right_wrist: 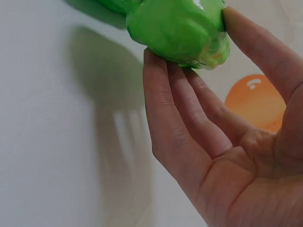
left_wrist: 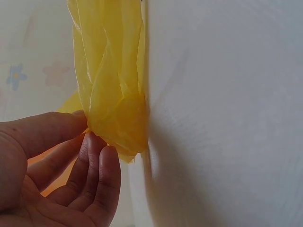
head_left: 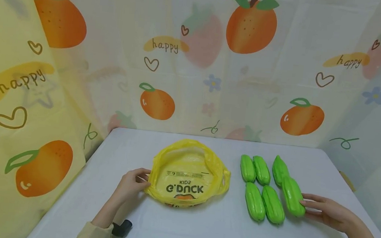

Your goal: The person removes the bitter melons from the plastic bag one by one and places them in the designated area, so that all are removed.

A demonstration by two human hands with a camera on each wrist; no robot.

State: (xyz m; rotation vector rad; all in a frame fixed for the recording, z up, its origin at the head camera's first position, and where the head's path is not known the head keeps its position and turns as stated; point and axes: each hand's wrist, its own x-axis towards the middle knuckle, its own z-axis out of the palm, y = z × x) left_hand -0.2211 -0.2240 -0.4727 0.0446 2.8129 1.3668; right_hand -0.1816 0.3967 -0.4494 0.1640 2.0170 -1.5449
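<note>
A yellow plastic bag (head_left: 170,197) lies on the table with its mouth spread wide and black lettering inside. At its left side, my left hand (head_left: 133,184) pinches the rim between thumb and fingers; the left wrist view shows the crumpled bag edge (left_wrist: 113,109) between them. On the right, my right hand (head_left: 333,212) holds the near end of a glossy green ridged gourd (head_left: 293,198). In the right wrist view the thumb is on one side of this gourd (right_wrist: 177,28) and the fingertips (right_wrist: 154,56) on another. Its far end overlaps another green gourd (head_left: 278,168).
Several more green gourds lie left of the held one, two at the back (head_left: 248,168) and two in front (head_left: 254,202). The white table (head_left: 187,232) meets a fruit-printed curtain (head_left: 194,77) at the back, with more curtain at both sides.
</note>
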